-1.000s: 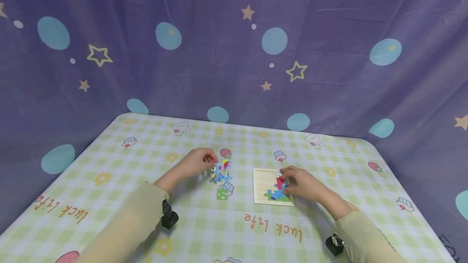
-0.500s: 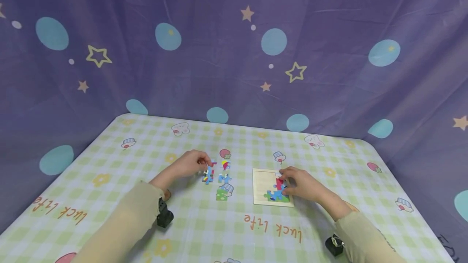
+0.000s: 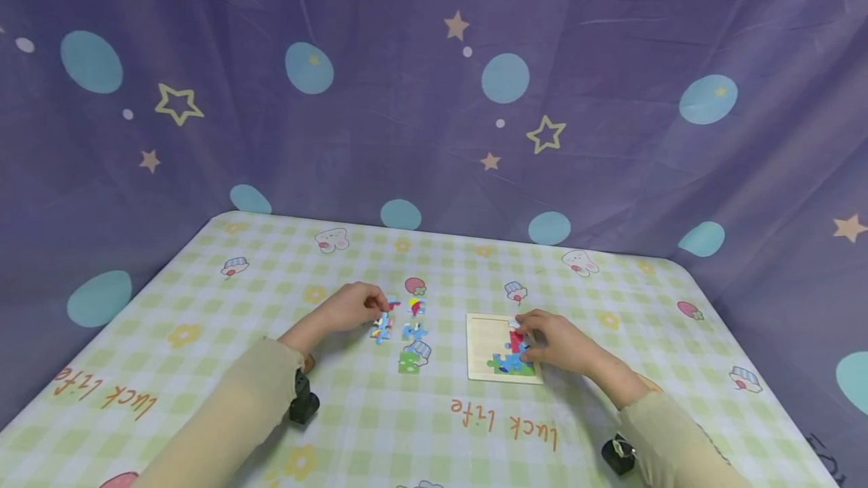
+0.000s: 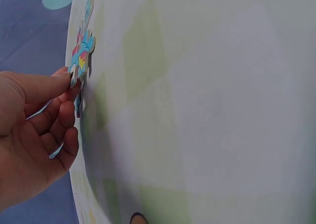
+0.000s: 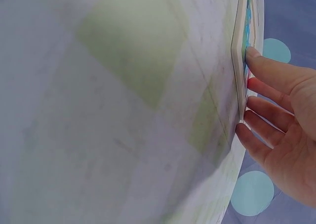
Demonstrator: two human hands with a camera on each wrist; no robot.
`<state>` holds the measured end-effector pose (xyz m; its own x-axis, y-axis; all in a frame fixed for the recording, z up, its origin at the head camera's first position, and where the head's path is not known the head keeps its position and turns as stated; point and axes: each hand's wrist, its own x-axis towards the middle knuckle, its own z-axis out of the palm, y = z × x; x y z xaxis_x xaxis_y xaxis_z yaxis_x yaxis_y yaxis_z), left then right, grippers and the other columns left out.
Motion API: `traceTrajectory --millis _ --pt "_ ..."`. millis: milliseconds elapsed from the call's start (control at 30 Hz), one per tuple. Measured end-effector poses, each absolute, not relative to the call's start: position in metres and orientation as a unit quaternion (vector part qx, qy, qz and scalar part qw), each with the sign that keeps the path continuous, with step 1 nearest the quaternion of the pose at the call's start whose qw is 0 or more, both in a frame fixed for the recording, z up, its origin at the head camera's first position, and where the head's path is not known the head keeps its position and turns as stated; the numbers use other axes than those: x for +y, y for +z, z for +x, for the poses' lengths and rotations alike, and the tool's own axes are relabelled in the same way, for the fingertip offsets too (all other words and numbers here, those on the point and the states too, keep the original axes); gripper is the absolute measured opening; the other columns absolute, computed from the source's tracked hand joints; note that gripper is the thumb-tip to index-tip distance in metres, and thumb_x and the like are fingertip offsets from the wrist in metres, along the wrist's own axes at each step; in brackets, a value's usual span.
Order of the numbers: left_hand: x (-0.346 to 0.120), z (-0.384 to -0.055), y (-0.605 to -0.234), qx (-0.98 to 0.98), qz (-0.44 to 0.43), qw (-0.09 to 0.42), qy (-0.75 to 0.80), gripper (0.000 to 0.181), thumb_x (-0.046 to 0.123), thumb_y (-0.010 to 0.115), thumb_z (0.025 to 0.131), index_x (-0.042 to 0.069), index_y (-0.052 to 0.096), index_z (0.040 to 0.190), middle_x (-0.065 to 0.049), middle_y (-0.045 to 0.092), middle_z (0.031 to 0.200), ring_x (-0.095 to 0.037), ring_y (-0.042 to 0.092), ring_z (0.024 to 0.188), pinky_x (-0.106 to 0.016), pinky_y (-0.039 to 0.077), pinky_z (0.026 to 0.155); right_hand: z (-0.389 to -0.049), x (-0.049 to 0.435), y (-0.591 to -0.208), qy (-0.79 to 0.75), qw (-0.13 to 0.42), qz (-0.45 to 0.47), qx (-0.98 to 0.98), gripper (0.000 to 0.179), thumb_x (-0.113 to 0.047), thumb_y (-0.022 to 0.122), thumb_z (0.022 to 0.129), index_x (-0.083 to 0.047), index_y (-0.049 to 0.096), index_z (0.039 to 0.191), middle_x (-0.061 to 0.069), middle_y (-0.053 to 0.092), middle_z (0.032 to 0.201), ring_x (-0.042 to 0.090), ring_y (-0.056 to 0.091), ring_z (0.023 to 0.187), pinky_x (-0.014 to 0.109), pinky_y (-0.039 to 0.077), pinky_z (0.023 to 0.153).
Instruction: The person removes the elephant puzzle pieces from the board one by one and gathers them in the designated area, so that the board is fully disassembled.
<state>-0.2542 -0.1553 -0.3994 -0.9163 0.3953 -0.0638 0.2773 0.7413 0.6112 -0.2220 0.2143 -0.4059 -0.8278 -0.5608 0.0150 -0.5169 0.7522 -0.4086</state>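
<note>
In the head view my left hand (image 3: 356,306) is at the left of a small group of loose jigsaw pieces. Its thumb and fingertips pinch a blue jigsaw piece (image 4: 83,56) with red and yellow marks, tilted up in the left wrist view. To the right lies a square wooden puzzle board (image 3: 480,345), partly filled with joined blue, green and red pieces (image 3: 507,362). My right hand (image 3: 563,341) rests at the board's right side, thumb on the pieces and other fingers loosely bent near the edge. It covers part of the board's right side.
Beside the left hand lie a yellow-and-red piece (image 3: 417,308), a blue piece (image 3: 415,332) and a green piece (image 3: 409,363). The checked tablecloth (image 3: 353,413) has printed pictures and lettering. A purple curtain (image 3: 407,134) hangs behind the table.
My left hand has drawn a blue piece leftward, away from the other loose pieces, and then stayed nearly still. The right hand and the board keep their places.
</note>
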Motion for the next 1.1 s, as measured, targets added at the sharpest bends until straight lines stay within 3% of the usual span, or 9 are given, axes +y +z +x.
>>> traceTrajectory --millis 1100 --pt "-0.1513 -0.2494 -0.4028 0.933 0.147 0.084 0.319 0.01 0.005 0.056 0.085 0.01 0.065 0.087 0.001 0.059 0.08 -0.014 0.049 0.073 -0.032 0.041 0.072 -0.2226 0.213 -0.405 -0.208 0.063 -0.27 0.938 0.032 -0.024 0.073 0.075 -0.009 0.065 0.103 0.014 0.053 0.126 0.033 0.048 0.116 0.046 0.038 0.095"
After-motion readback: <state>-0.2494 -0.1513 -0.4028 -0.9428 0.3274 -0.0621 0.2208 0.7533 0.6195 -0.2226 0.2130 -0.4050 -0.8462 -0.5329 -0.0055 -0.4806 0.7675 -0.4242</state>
